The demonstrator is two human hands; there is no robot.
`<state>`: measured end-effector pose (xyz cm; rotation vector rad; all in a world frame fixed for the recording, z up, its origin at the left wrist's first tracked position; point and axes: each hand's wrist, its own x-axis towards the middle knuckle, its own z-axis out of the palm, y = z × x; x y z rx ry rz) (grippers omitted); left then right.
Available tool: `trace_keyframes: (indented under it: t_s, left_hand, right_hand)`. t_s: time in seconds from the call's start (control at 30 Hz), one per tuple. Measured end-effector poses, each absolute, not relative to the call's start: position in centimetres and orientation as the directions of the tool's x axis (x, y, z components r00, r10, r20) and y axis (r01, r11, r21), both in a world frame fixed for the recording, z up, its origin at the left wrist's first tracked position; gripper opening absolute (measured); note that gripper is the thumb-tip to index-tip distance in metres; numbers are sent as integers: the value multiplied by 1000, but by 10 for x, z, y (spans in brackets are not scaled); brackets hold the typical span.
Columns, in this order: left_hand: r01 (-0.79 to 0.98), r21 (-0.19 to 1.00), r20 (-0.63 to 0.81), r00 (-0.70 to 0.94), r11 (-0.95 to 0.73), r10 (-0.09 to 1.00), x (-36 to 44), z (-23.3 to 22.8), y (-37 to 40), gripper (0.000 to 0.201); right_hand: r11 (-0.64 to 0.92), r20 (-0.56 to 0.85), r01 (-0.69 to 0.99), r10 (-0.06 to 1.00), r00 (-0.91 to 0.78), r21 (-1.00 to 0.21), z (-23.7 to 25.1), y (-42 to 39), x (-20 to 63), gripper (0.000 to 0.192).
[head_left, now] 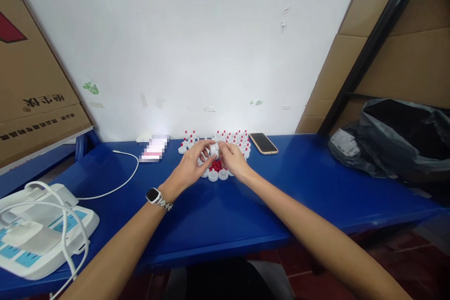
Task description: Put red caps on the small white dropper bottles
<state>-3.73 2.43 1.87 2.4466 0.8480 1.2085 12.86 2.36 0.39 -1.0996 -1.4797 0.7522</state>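
Observation:
My left hand (190, 163) is closed around a small white plastic cap (214, 150), held just above the table between thumb and fingers. Against the right side of that cap, my right hand (235, 160) has its fingers pinched together; whatever lies between them is hidden. Under the hands is a pile of small red tips (215, 165). In front of the pile stand white nozzle caps (213, 176) without red on top. Behind the hands, more white caps with red tips (239, 139) stand upright in a group, partly covered by my fingers.
On the blue table (225, 225), a phone (263, 143) lies at the back right. A white power strip (45, 239) with plugs and a looping white cable (131, 173) is at the left. A dark plastic bag (386, 136) sits far right. Cardboard (35, 65) stands left.

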Motion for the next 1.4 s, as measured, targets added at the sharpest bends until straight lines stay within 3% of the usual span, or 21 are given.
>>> trace_keyframes:
  t_s: [0.13,0.23,0.33,0.5,0.6,0.7,0.77,0.87,0.97,1.03,1.13,1.23,1.33,1.4]
  left_hand:
    - [356,640,531,436,-681,726,-33,18,24,30]
    - [364,720,448,407,-591,796,-31,18,25,46]
    - [352,711,474,399,-609,785,-32,17,25,36]
    - [291,615,565,486,-733,667,-32,17,22,40]
    - [231,730,531,402,-644,746,-36,19,27,30]
    - [148,817,497,311,-558,810,-45,23,35,41]
    - [214,792,505,298,-572,810,-50,26,38,38]
    - [356,694,516,360,-626,777,-53,25,38,33]
    - [458,631,465,423,-626,778,-51,20,36,37]
    - [486,613,449,435,-623,781,-50,18,34,38]
    - [482,602,445,459,-636,769,-48,16,33,40]
    - [473,599,453,464,-646,761,-47,15,35,43]
    - [507,594,474,406,-625,781,-51,13,39,49]
    - [555,568,492,363,-608,792,-56,11,44,45]
  right_hand:
    - [401,420,226,907,41,-888,4,20,126,48]
    - [413,435,257,900,33,-874,7,17,125,48]
    - [417,442,261,896,45,-871,7,17,126,47]
    - [412,430,247,903,22,-877,4,19,124,47]
    - [421,443,249,896,35,-872,9,20,130,49]
    - [435,484,295,867,118,-851,17,20,145,47]
    - [445,516,414,853,73,-794,20,20,154,43]
    - [470,490,614,858,-152,-634,19,18,159,30]
    - [478,444,688,862,-246,-546,16,16,158,13]
    - [469,439,649,870,-223,-599,16,16,156,14]
    - [497,445,456,867,-225,-738,16,18,153,24]
    - [519,459,298,853,-249,-802,18,25,148,24]
    - [527,487,323,850,-202,-786,26,44,148,20]
    - [523,519,448,843,-144,-725,34,68,150,16]
